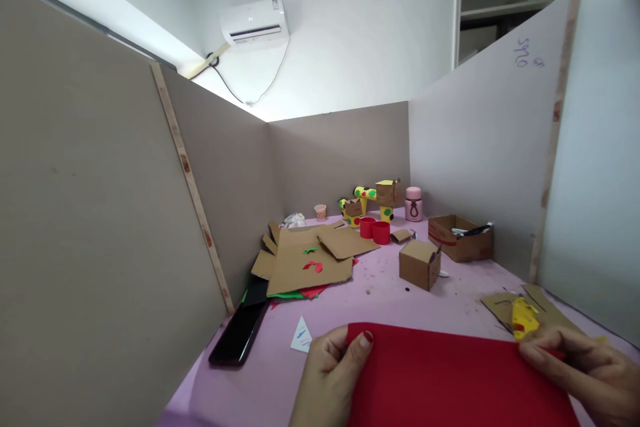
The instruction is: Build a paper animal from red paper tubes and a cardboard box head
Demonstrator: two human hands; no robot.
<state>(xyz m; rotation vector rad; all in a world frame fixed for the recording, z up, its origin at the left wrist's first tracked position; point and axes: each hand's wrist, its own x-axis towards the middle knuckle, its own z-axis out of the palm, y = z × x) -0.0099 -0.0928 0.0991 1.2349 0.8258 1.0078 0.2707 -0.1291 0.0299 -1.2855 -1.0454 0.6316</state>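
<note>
Hands (327, 373) (583, 363) each in pinching grip on red sheet (450, 377), phone (240, 333), small carton (420, 263), cardboard scraps (305, 260) beyond

The red paper sheet (450, 373) runs off the bottom edge, so its near side and full shape are not seen. The left hand (333, 373) is cut at the wrist by the same edge, its fingers tucked behind the sheet's corner with only the thumb on top. The right hand (585, 367) leaves the frame at the lower right corner. What lies inside the open cardboard box (463, 237) is too small to name, as is the handwriting (527, 57) on the right partition. The stacked cardboard pieces (307, 257) hide most of the coloured paper beneath them.
</note>
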